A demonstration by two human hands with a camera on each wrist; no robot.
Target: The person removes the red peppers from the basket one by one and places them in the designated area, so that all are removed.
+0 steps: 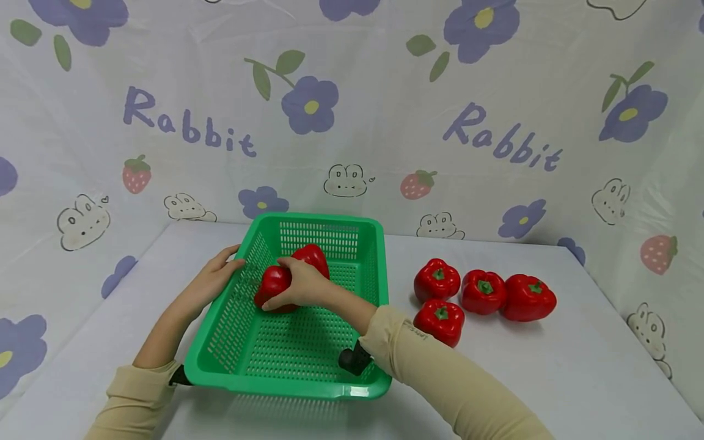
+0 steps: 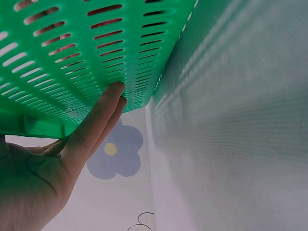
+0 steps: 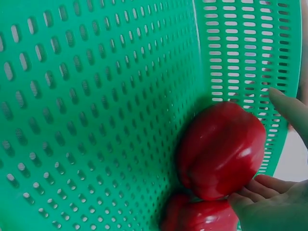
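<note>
My left hand (image 1: 211,278) holds the left rim of a green plastic basket (image 1: 379,269), its thumb over the edge. In the left wrist view, straight fingers (image 2: 98,118) lie against the slotted outer wall. Inside the basket, my right hand (image 1: 305,284) reaches over a red bell pepper (image 1: 273,284). A second bell pepper (image 1: 315,256) lies beside it, partly covered by the hand. The right wrist view shows the nearer bell pepper (image 3: 221,149) touched by the fingertips of the right hand (image 3: 274,202), while the thumb stands apart from it.
To the right of the basket, several red bell peppers (image 1: 483,292) with green stems sit on the white table (image 1: 594,354). Behind the table hangs a patterned cloth (image 1: 379,122) with flowers and rabbits.
</note>
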